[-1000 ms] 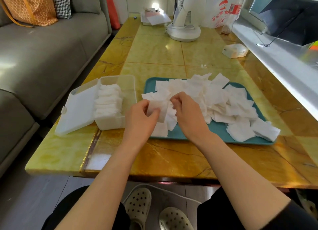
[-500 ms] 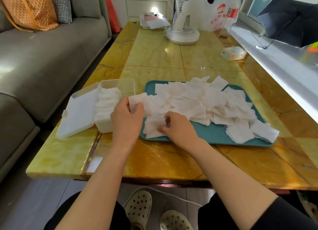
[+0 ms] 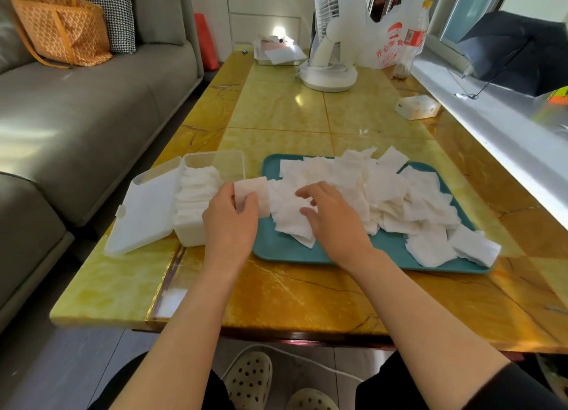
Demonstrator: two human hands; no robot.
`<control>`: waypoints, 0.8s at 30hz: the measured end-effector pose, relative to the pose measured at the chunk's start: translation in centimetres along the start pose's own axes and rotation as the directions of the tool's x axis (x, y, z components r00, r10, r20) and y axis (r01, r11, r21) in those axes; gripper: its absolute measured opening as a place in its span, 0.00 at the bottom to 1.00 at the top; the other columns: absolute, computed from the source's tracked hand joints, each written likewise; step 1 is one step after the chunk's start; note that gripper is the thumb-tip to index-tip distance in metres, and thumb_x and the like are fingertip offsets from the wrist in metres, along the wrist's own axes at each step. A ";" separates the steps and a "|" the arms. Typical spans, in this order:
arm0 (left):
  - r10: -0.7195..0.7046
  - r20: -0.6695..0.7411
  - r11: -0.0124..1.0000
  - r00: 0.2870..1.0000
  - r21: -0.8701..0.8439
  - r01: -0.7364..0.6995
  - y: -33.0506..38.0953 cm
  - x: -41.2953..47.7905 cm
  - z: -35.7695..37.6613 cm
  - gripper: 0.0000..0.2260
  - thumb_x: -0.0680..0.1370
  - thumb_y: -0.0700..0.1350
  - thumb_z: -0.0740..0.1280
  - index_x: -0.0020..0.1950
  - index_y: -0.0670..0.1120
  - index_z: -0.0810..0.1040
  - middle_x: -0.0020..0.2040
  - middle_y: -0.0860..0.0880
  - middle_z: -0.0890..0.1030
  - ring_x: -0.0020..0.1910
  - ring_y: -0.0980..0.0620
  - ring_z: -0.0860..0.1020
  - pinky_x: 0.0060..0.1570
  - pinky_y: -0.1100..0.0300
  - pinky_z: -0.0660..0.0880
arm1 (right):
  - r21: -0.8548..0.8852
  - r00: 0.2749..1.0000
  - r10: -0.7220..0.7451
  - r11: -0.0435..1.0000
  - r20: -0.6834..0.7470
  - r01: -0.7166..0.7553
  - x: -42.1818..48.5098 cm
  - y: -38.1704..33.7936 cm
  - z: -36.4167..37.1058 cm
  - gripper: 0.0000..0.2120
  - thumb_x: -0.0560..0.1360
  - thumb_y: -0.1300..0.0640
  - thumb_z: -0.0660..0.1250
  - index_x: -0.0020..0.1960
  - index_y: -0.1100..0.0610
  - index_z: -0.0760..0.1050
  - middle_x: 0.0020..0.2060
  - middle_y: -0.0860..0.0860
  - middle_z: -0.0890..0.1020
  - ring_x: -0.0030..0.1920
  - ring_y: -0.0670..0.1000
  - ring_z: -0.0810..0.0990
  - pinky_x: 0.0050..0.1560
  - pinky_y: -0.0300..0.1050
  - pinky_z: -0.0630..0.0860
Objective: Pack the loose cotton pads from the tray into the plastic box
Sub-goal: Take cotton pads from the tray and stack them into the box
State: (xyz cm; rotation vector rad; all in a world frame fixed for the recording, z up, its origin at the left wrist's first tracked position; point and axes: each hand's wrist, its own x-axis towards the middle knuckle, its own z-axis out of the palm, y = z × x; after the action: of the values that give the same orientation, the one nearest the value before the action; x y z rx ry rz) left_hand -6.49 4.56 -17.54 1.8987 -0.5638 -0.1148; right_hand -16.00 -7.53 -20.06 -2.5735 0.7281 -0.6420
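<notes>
A teal tray (image 3: 295,250) on the yellow table holds a heap of several loose white cotton pads (image 3: 393,191). To its left stands a clear plastic box (image 3: 229,162) with its white lid (image 3: 144,213) flipped open, partly filled with stacked pads (image 3: 193,191). My left hand (image 3: 229,222) pinches a small bunch of cotton pads (image 3: 252,190) between the box and the tray's left edge. My right hand (image 3: 332,219) reaches over the pile with spread, slightly bent fingers touching the pads, gripping nothing I can see.
At the table's far end stand a white fan (image 3: 329,56), a plastic bag (image 3: 390,41), a bottle (image 3: 413,41) and a small white box (image 3: 418,107). A grey sofa (image 3: 76,118) runs along the left. A window ledge (image 3: 491,124) borders the right.
My left hand has carried its pads left, off the tray toward the box. My right hand let go, dropped to the tray's near edge, then moved back up onto the pile.
</notes>
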 end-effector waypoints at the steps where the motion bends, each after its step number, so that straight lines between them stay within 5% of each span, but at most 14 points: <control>1: -0.002 0.006 1.000 1.000 0.004 0.002 0.0 0.0 0.1 0.04 0.78 0.41 0.63 0.48 0.41 0.74 0.39 0.49 0.75 0.43 0.47 0.74 0.43 0.52 0.72 | -0.026 0.997 -0.010 1.000 0.079 0.012 0.0 0.0 0.4 0.16 0.78 0.59 0.63 0.66 0.55 0.70 0.61 0.50 0.73 0.60 0.50 0.71 0.55 0.42 0.69; 5: -0.005 0.018 1.000 1.000 0.002 0.004 0.1 -0.3 0.1 0.05 0.78 0.41 0.63 0.49 0.39 0.75 0.44 0.44 0.78 0.46 0.44 0.76 0.46 0.50 0.74 | -0.087 0.975 0.054 0.996 0.218 -0.035 0.2 0.4 1.3 0.21 0.77 0.57 0.65 0.69 0.54 0.67 0.61 0.51 0.73 0.61 0.51 0.70 0.57 0.43 0.68; 11: -0.013 0.032 1.000 0.999 0.002 0.013 0.1 -0.3 0.2 0.02 0.78 0.41 0.63 0.47 0.43 0.74 0.39 0.50 0.76 0.45 0.47 0.76 0.45 0.50 0.75 | -0.074 0.993 0.068 0.995 0.093 -0.061 0.5 0.6 0.8 0.07 0.77 0.57 0.64 0.52 0.59 0.76 0.48 0.54 0.77 0.53 0.53 0.70 0.47 0.43 0.66; 17: -0.007 0.021 1.000 1.000 -0.017 0.008 0.2 -0.3 0.2 0.04 0.79 0.41 0.63 0.49 0.40 0.75 0.44 0.44 0.79 0.47 0.44 0.77 0.46 0.49 0.74 | 0.317 0.987 0.157 0.939 -0.047 -0.134 0.6 0.1 -0.8 0.07 0.77 0.59 0.65 0.41 0.60 0.76 0.37 0.53 0.79 0.41 0.50 0.74 0.40 0.35 0.67; 20: -0.014 0.048 0.999 0.999 -0.031 0.016 0.0 -0.3 0.3 0.04 0.79 0.41 0.63 0.44 0.47 0.74 0.46 0.42 0.80 0.48 0.42 0.78 0.49 0.44 0.76 | 0.620 0.965 0.260 0.751 0.041 -0.228 0.6 -0.8 -2.0 0.08 0.77 0.60 0.65 0.39 0.57 0.74 0.32 0.49 0.74 0.34 0.45 0.70 0.36 0.30 0.67; 24: -0.023 0.157 0.988 0.987 -0.149 0.047 0.1 -0.4 0.2 0.11 0.79 0.41 0.64 0.42 0.56 0.75 0.44 0.49 0.82 0.47 0.48 0.81 0.51 0.45 0.78 | 0.869 0.948 0.167 0.382 0.271 -0.316 0.5 -2.0 -2.8 0.05 0.78 0.61 0.64 0.45 0.61 0.77 0.35 0.52 0.78 0.35 0.46 0.75 0.35 0.35 0.75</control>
State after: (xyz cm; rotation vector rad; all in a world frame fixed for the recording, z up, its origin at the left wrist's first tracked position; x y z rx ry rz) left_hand -6.96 4.55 -17.61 1.7604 -0.6094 -0.3222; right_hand -16.35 -6.91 -16.66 -1.4096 0.4728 -0.5274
